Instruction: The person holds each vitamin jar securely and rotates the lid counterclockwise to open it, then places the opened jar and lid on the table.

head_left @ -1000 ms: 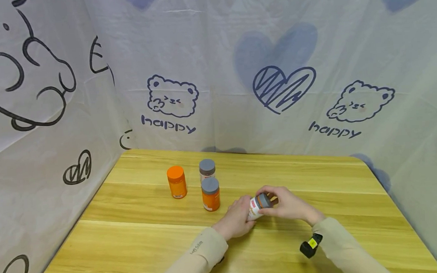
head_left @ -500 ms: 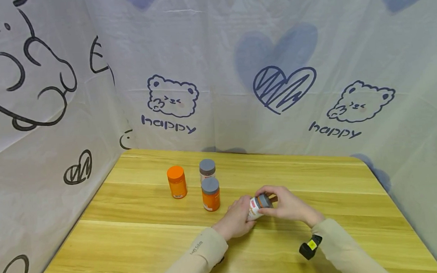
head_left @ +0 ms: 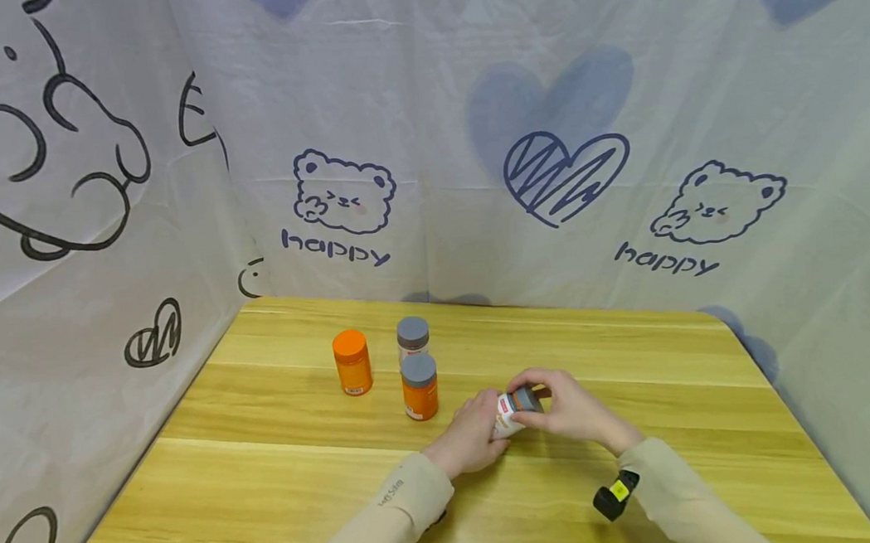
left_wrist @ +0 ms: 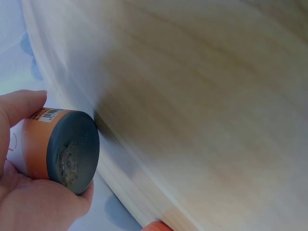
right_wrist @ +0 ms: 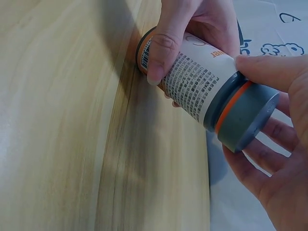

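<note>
A white-labelled pill bottle (head_left: 505, 417) with a grey cap (right_wrist: 250, 118) is held tilted above the table, its capped end toward the right. My left hand (head_left: 471, 435) grips the bottle's body near its base. In the left wrist view, the dark round base (left_wrist: 74, 151) of the bottle faces the camera, with a rough patch on it. My right hand (head_left: 566, 409) holds the cap between thumb and fingers. In the right wrist view an orange ring (right_wrist: 233, 107) shows between the cap and the dark neck.
Left of the hands stand an orange bottle with an orange lid (head_left: 352, 362), an orange bottle with a grey lid (head_left: 420, 387), and a grey-lidded bottle (head_left: 412, 335) partly hidden behind it. The wooden table (head_left: 268, 481) meets a printed curtain (head_left: 447, 221) at the back.
The right hand and wrist have shifted very slightly left, with the fingers turning a little around the cap. The left hand and the standing bottles stay in place.
</note>
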`<action>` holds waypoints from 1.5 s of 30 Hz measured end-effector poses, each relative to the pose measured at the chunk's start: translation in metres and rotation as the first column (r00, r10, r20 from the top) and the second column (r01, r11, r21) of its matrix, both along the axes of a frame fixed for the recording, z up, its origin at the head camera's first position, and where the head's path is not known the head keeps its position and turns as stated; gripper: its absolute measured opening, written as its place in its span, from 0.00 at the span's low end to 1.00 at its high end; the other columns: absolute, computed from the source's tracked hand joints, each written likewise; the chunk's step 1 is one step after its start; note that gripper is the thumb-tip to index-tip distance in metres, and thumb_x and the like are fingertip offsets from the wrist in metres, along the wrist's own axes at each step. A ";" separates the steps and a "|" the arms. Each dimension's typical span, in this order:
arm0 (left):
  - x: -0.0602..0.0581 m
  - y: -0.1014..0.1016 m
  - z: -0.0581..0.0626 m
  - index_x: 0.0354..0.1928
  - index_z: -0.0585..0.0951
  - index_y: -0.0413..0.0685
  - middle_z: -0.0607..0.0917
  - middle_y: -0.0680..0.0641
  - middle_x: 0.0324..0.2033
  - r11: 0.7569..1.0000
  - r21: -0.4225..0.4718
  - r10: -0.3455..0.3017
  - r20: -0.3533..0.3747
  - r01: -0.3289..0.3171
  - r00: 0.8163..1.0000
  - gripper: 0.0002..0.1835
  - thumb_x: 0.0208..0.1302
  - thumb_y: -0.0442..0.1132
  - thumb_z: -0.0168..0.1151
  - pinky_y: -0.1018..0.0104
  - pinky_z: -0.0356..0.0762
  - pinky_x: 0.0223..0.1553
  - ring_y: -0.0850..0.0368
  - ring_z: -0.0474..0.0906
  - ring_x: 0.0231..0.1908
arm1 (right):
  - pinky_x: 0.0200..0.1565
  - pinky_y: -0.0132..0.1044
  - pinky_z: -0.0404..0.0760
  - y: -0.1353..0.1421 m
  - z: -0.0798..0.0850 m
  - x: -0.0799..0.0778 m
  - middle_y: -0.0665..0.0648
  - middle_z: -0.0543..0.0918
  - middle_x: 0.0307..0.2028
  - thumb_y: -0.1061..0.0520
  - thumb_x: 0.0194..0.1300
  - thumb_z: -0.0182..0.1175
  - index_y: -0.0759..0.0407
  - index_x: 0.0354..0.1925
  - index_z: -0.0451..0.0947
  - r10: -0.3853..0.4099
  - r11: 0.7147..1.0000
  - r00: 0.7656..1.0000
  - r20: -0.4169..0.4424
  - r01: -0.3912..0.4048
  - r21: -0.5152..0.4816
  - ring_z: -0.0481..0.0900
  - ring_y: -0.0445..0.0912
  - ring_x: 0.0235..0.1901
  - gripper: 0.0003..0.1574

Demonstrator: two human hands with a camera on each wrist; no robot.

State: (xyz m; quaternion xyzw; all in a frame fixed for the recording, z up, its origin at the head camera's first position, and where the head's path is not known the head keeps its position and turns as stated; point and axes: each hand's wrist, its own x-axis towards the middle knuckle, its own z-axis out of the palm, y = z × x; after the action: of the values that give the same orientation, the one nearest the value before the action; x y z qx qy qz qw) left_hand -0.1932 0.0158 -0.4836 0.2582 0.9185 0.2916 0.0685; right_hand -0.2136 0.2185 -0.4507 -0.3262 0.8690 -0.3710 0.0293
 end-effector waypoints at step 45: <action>0.000 0.001 -0.002 0.60 0.68 0.43 0.78 0.47 0.47 1.000 -0.022 -0.011 -0.059 0.010 0.998 0.27 0.63 0.39 0.70 0.66 0.70 0.47 0.56 0.72 0.45 | 0.48 0.41 0.84 -0.022 -0.007 0.005 0.63 0.87 0.43 0.61 0.62 0.70 0.60 0.47 0.82 -0.276 0.928 0.959 0.054 0.281 -0.244 0.85 0.48 0.44 0.14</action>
State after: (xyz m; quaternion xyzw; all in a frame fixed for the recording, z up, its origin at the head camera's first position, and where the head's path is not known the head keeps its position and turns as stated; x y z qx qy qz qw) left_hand -0.1933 0.0166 -0.4858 0.2708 0.9218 0.2736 0.0454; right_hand -0.2084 0.1967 -0.4574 -0.1970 0.8527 -0.4805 -0.0565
